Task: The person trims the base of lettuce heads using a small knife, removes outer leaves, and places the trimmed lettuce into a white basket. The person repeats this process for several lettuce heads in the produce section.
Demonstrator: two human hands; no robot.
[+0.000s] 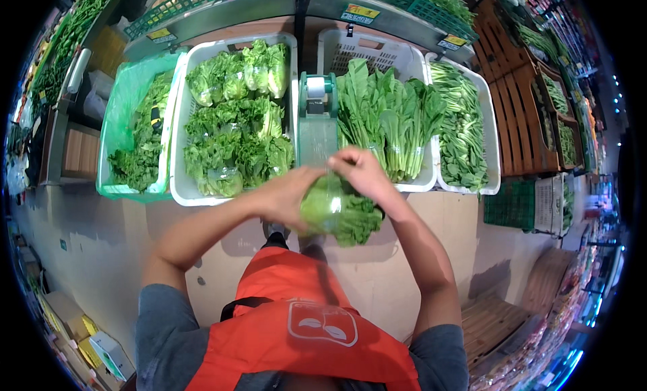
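Note:
A head of leafy green lettuce (pixel 350 224) hangs in front of me above the floor. My left hand (pixel 286 197) is wrapped round its pale stem end. Clear tape (pixel 329 183) catches the light on the lettuce and runs up to my right hand (pixel 364 178). The thumb and forefinger of that hand pinch the tape. Just beyond my hands stands a green tape dispenser (pixel 303 106) with a white roll (pixel 315 87) at its far end. The lettuce hides part of my left fingers.
Left of the dispenser, a white crate (pixel 176 163) holds taped lettuce bunches. A green-lined crate (pixel 102 165) lies further left. To the right are a crate of long-leaved greens (pixel 394 118) and another of thin-stemmed greens (pixel 459 121). Wooden racks (pixel 515 87) rise at far right.

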